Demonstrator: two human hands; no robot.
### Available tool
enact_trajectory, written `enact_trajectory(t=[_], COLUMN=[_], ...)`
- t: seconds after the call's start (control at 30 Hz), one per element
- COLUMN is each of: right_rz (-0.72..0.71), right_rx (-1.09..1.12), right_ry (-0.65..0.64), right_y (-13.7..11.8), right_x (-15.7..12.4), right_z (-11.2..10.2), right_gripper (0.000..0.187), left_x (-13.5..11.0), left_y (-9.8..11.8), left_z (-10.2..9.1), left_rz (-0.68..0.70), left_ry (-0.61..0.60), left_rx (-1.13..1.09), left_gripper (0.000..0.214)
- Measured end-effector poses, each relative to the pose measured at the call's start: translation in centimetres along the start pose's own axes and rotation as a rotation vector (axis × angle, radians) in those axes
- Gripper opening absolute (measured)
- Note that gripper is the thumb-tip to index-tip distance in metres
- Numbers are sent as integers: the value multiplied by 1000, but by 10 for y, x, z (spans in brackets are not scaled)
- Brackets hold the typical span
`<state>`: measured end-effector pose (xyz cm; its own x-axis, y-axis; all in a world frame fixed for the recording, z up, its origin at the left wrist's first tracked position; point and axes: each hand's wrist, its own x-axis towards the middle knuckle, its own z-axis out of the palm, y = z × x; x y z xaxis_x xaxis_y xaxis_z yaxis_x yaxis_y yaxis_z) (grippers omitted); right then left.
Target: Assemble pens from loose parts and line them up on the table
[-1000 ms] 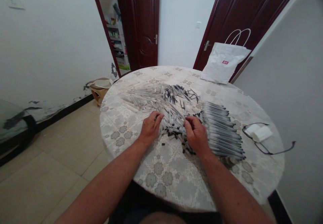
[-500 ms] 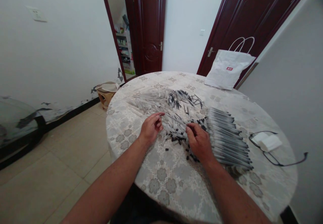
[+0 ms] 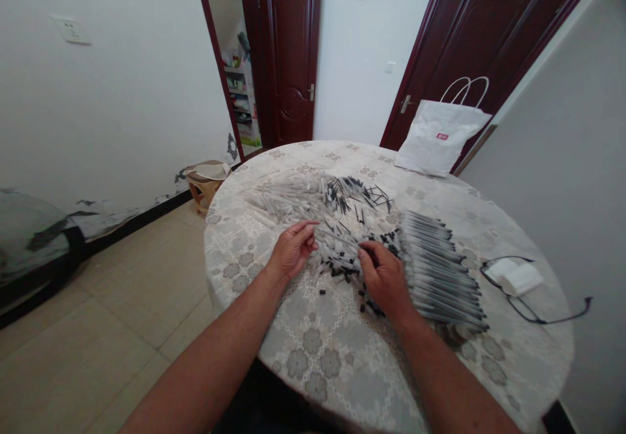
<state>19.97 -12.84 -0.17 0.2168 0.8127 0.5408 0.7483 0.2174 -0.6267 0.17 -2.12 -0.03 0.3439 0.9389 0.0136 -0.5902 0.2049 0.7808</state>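
Note:
A round table (image 3: 332,349) with a flowered cloth carries a loose heap of clear pen barrels (image 3: 288,199), thin black refills (image 3: 352,193) and small black caps (image 3: 342,271). My left hand (image 3: 292,250) rests at the heap's near edge, fingers curled round a pen barrel. My right hand (image 3: 384,276) is pinched on a thin pen part among the caps. Just right of it lies a neat row of finished pens (image 3: 440,268).
A white paper bag (image 3: 437,137) stands at the table's far edge by a dark door. A white charger with a black cable (image 3: 518,281) lies at the right. A small stool (image 3: 205,183) sits on the tiled floor at the left wall.
My left hand has lifted slightly off the heap and its fingers have loosened. My right hand stays among the caps. The view has tilted up a little.

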Motion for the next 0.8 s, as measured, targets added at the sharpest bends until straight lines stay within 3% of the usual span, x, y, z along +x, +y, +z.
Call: enact_trajectory(t=[0.2,0.57,0.7,0.8], right_rz=[-38,-275,-208,-50], right_rx=[-23,-106,-42,38], right_ry=[-24,-166,-147,-152], right_y=[-3,-7,-16,-22], right_x=[0,-6,-8,-8], right_z=[0,8,6,4], right_gripper=[20,25,26,25], left_x=[-1,2,2,2], left_y=[-2,-3,-5,-5], left_z=[0,-2,-3,-3], left_rz=[-23,-5,-46,-57], left_ry=[-23,50,49,45], left_rx=[33,50,26,25], left_gripper=[32,36,33,30])
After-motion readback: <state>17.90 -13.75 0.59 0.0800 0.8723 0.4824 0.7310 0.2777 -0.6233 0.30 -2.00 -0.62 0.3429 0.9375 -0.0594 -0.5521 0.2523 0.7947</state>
